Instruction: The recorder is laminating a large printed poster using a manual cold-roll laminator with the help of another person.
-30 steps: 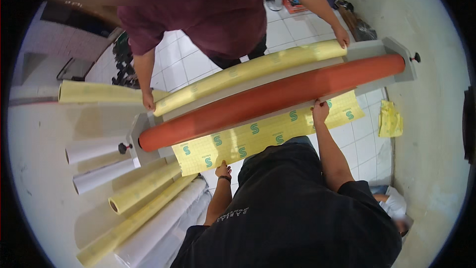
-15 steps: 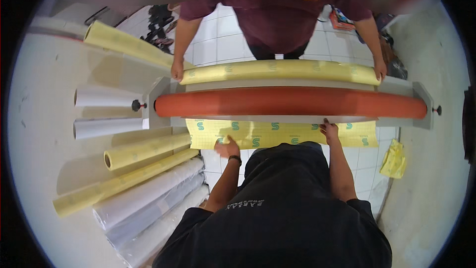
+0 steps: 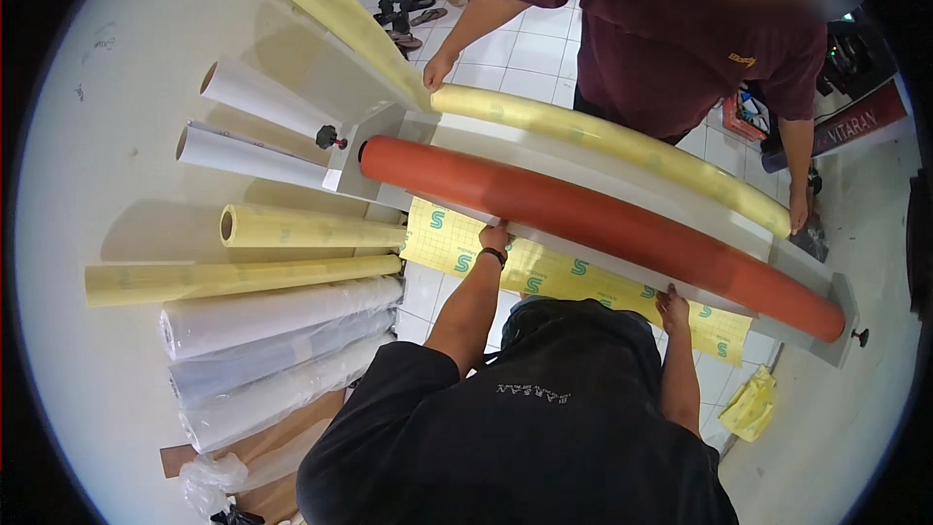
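A long orange-red roller (image 3: 583,224) spans a grey machine frame (image 3: 836,292), with a black knob (image 3: 328,136) at its left end. A yellow gridded sheet with green marks (image 3: 530,262) hangs below the roller, under a pale strip (image 3: 612,265). My left hand (image 3: 494,241) grips the pale strip just under the roller. My right hand (image 3: 673,309) holds the same strip farther right, fingers curled at its edge. Across the machine a co-worker in a maroon shirt (image 3: 641,58) holds a yellow roll (image 3: 603,141) with one hand near each end.
Yellow rolls (image 3: 311,228) and white rolls (image 3: 272,321), some in clear plastic, lie along the left wall (image 3: 87,165). A crumpled yellow sheet (image 3: 748,403) lies on the tiled floor (image 3: 520,53) by the right wall. Sandals (image 3: 423,15) are at the back.
My left hand has moved up from the yellow sheet's lower part to the pale strip beneath the roller. The view has swung leftward, shifting the machine and co-worker rightward in the picture.
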Available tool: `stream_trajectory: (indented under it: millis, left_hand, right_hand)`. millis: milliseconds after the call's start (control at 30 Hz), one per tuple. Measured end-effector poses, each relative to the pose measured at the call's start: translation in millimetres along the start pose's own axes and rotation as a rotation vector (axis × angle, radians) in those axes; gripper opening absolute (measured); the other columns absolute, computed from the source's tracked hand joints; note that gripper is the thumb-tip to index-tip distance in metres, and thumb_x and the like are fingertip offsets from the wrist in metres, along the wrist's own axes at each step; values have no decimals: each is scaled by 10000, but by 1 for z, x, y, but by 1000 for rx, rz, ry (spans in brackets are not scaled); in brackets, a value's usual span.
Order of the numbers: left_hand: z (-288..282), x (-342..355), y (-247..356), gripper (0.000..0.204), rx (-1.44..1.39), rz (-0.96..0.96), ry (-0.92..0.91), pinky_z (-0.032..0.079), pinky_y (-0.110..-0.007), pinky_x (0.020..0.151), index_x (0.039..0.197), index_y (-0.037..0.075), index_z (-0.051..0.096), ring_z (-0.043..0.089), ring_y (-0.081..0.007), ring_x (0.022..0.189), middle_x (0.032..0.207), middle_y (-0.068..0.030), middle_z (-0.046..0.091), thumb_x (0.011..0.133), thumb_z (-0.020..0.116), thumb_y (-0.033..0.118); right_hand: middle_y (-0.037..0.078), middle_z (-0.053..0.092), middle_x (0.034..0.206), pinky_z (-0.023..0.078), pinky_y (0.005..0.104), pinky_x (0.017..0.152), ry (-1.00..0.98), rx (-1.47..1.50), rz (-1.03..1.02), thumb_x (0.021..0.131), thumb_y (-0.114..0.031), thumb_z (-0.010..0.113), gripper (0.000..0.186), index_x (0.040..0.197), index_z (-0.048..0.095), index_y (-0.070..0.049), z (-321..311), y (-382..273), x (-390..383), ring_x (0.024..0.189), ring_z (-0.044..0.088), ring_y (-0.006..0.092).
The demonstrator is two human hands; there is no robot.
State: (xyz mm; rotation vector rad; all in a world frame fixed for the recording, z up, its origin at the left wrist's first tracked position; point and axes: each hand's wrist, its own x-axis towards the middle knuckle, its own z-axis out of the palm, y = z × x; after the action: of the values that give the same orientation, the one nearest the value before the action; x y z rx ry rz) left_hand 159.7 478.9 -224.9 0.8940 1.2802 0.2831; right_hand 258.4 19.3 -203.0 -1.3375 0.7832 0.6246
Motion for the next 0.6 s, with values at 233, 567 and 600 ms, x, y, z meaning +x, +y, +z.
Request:
stream_trajectory:
  millis: [233, 567, 600]
  left_hand:
    - [-17, 7, -10, 281, 32, 90, -84, 479, -298, 570, 1037, -48, 621, 613, -202, 702, 943, -115, 661, 865, 680, 166]
    - [-42, -6, 3, 342, -85, -16, -351, 507, -350, 851, 1065, -65, 572, 618, -257, 931, 1073, -150, 616, 859, 664, 193]
    - [-37, -9, 4, 342, -81, -20, -358, 507, -350, 851, 1065, -65, 572, 618, -257, 931, 1073, -150, 616, 859, 664, 193]
  right_hand:
    - [46, 596, 901, 423, 317, 683, -71, 171, 7, 948, -295, 571, 241, 1102, 543, -112, -2, 5, 4, 818, 576, 171]
    - [70, 614, 851, 449, 303, 616, 65, 179, -70, 946, -267, 577, 248, 1098, 524, -78, -1, 22, 4, 732, 608, 176]
    - [69, 616, 854, 452, 300, 616, 98, 144, -60, 945, -270, 578, 255, 1103, 528, -76, 1, 20, 2, 737, 609, 171]
